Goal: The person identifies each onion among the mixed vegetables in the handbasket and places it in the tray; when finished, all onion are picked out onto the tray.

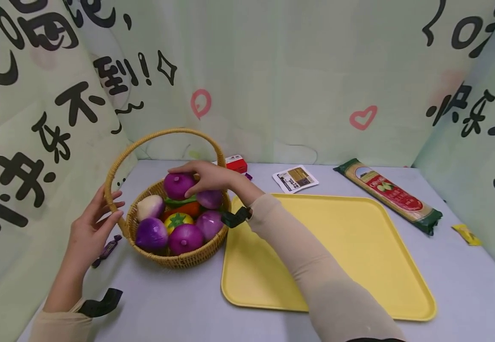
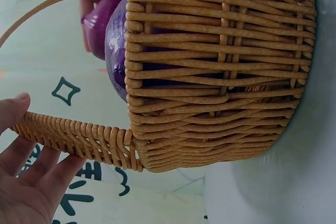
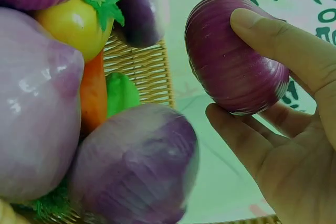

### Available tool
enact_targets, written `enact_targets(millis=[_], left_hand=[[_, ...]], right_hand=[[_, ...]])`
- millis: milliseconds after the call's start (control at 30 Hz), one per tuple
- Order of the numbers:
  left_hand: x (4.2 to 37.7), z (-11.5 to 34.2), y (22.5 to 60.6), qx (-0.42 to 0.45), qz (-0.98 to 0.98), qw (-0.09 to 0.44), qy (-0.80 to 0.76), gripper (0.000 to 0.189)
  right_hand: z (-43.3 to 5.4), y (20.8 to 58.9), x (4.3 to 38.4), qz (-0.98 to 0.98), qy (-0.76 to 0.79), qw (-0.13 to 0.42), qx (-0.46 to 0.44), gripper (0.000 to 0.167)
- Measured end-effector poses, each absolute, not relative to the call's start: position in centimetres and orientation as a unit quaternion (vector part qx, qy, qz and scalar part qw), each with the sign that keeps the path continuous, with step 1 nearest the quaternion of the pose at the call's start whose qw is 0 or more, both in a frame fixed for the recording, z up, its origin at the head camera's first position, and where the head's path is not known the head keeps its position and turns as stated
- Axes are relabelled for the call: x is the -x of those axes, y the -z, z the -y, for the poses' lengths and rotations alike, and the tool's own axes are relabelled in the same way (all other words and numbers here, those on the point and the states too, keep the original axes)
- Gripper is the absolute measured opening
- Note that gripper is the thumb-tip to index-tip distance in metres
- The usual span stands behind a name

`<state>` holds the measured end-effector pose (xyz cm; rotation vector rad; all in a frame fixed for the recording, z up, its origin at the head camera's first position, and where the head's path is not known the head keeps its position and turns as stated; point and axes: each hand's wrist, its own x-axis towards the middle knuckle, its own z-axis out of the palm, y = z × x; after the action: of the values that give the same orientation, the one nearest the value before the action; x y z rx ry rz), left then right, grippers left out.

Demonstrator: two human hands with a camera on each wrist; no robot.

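Observation:
A wicker basket (image 1: 176,262) full of toy-like vegetables stands on the table's left side. My left hand (image 1: 87,237) holds the lower left part of its arched handle (image 2: 73,135), thumb on one side and fingers on the other. Between thumb and fingers, my right hand (image 1: 213,178) grips a purple onion (image 3: 233,56) over the basket's back; the right wrist view shows it lifted apart from the others. Inside lie several more purple onions (image 1: 186,239), a white-and-purple vegetable (image 1: 150,207), a yellow tomato-like piece (image 1: 176,221), and orange and green pieces, partly covered.
A yellow tray (image 1: 337,251) lies right of the basket, under the right forearm. Behind it are a white packet (image 1: 295,179) and a red box (image 1: 236,164). A long green-and-red package (image 1: 390,194) and yellow wrapper (image 1: 467,234) lie right. A dark-wrapped candy (image 1: 107,250) is beside the basket.

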<state>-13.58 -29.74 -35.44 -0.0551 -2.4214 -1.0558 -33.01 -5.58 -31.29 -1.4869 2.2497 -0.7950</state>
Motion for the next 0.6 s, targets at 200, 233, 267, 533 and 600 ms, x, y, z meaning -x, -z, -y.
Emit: enact_targets(millis=[200, 233, 267, 533, 600], left_hand=[[13.5, 29.5, 35.4, 0.02, 0.89, 0.245, 0.384, 0.068], [13.6, 29.5, 35.4, 0.02, 0.89, 0.245, 0.384, 0.068], [13.6, 29.5, 35.4, 0.02, 0.89, 0.244, 0.384, 0.068], [13.7, 29.8, 35.7, 0.031, 0.884, 0.249, 0.395, 0.068], [13.7, 29.9, 35.6, 0.027, 0.884, 0.247, 0.396, 0.068]], right_hand=[[4.2, 30.6, 32.2, -0.779, 0.282, 0.157, 0.538, 0.067], [3.9, 30.5, 32.1, -0.776, 0.286, 0.158, 0.54, 0.067], [3.6, 30.4, 32.0, -0.772, 0.291, 0.161, 0.541, 0.067], [1.1, 29.9, 31.1, -0.769, 0.306, 0.177, 0.532, 0.069], [0.4, 29.8, 30.9, -0.77, 0.311, 0.187, 0.525, 0.068]])
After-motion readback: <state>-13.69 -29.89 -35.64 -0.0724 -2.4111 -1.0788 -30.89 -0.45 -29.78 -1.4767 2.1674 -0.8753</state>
